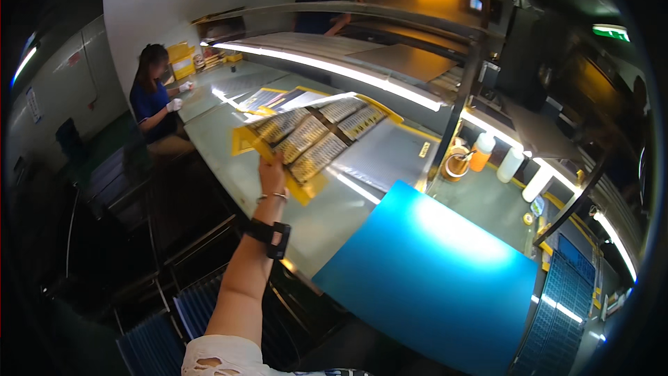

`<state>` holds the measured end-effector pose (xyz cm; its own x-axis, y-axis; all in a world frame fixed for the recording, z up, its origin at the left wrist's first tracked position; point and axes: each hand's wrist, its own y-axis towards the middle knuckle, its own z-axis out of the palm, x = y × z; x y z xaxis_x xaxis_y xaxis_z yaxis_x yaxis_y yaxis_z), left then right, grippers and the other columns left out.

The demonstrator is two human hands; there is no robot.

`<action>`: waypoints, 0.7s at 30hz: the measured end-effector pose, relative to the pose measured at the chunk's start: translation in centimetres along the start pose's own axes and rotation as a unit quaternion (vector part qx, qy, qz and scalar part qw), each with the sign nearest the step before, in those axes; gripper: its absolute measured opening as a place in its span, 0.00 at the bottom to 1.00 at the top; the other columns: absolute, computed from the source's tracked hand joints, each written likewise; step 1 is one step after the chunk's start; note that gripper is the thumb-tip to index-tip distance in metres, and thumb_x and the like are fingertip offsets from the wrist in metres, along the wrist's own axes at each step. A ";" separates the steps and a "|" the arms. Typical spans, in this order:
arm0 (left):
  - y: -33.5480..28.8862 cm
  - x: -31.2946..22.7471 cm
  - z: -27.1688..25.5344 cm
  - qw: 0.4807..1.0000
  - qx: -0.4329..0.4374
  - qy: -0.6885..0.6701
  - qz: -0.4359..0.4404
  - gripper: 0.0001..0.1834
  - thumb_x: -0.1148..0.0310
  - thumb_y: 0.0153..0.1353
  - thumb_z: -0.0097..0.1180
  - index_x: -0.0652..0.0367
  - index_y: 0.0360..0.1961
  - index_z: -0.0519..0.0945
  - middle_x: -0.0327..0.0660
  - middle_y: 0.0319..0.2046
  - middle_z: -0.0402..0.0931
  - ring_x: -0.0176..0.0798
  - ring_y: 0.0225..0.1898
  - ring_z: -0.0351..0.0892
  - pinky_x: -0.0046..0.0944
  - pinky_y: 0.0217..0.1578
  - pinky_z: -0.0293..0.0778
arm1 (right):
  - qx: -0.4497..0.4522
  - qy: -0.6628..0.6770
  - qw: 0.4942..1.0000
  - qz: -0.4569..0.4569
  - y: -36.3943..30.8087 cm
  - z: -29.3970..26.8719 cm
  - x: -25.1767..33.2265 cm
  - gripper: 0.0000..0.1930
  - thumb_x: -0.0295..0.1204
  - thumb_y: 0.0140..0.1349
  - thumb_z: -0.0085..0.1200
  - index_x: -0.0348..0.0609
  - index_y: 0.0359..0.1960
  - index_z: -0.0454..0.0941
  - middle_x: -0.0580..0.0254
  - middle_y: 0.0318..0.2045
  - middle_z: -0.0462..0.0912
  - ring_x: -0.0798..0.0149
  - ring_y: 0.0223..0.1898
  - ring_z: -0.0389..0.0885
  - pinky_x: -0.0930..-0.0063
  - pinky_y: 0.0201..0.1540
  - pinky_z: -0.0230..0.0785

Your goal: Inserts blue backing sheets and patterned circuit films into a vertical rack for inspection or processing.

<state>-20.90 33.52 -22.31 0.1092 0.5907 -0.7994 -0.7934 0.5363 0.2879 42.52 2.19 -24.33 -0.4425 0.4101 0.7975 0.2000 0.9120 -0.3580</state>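
My left hand [273, 175], at the end of my outstretched arm, grips the near edge of a film sheet [327, 132]. Blocks of dark, fine patterning cover the film, and yellow tape borders it. It is raised at a tilt over the table, with its far end close to the light bar. Beneath and beyond it lies a grey translucent sheet [390, 160] with yellow edges. To the right of my arm a large glossy blue sheet [431, 278] lies across the table's near side. My right hand is out of view.
A lit rack [334, 66] crosses above the table [285, 219]. Orange bottle [480, 153], white bottle [510, 165] and tape roll [527, 218] stand right. Patterned panels [557, 306] lie far right. A gloved person [156, 108] sits left; another [320, 7] stands behind the rack.
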 end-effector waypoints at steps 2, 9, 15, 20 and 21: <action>-0.1 6.6 3.2 0.975 -0.053 0.214 0.007 0.21 0.72 0.57 0.52 0.69 0.51 0.66 0.49 0.46 0.72 0.44 0.45 0.72 0.39 0.49 0.66 | -0.019 0.006 1.000 -0.016 -0.1 -0.5 -2.5 0.10 0.28 0.62 0.46 0.38 0.44 0.72 0.59 0.38 0.79 0.70 0.31 0.76 0.81 0.32 0.69; -1.4 19.0 12.0 0.919 -0.077 0.312 -0.229 0.27 0.70 0.55 0.51 0.69 0.56 0.62 0.59 0.51 0.67 0.54 0.52 0.69 0.43 0.52 0.64 | -0.129 0.025 0.982 0.135 -2.2 -0.6 -0.8 0.11 0.31 0.63 0.45 0.35 0.38 0.74 0.56 0.30 0.80 0.66 0.32 0.80 0.76 0.32 0.73; -2.3 18.4 14.5 0.875 -0.045 0.238 -0.419 0.26 0.68 0.56 0.52 0.62 0.55 0.61 0.55 0.48 0.70 0.50 0.49 0.72 0.40 0.49 0.68 | 0.005 0.390 0.911 0.131 -0.8 0.8 -7.1 0.17 0.35 0.67 0.37 0.36 0.52 0.62 0.41 0.47 0.72 0.50 0.47 0.74 0.67 0.43 0.71; 0.0 17.0 9.8 0.847 0.000 0.378 -0.373 0.31 0.60 0.50 0.58 0.69 0.51 0.68 0.56 0.53 0.66 0.52 0.52 0.68 0.42 0.52 0.65 | 0.056 0.539 0.820 0.185 2.4 4.5 -4.6 0.17 0.37 0.68 0.34 0.38 0.50 0.66 0.44 0.49 0.71 0.52 0.48 0.72 0.68 0.42 0.71; -0.7 16.7 10.8 0.867 -0.001 0.305 -0.394 0.32 0.60 0.51 0.58 0.67 0.54 0.64 0.55 0.56 0.60 0.53 0.52 0.67 0.48 0.51 0.67 | -0.016 0.467 0.859 0.207 2.8 4.6 -2.6 0.16 0.37 0.68 0.35 0.38 0.46 0.68 0.46 0.46 0.74 0.54 0.45 0.74 0.70 0.39 0.71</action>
<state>-12.08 49.51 -30.13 0.2808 -0.3876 -0.8780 -0.6174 0.6274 -0.4745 40.23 3.68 -29.61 0.5645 0.5057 0.6524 0.2011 0.6823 -0.7029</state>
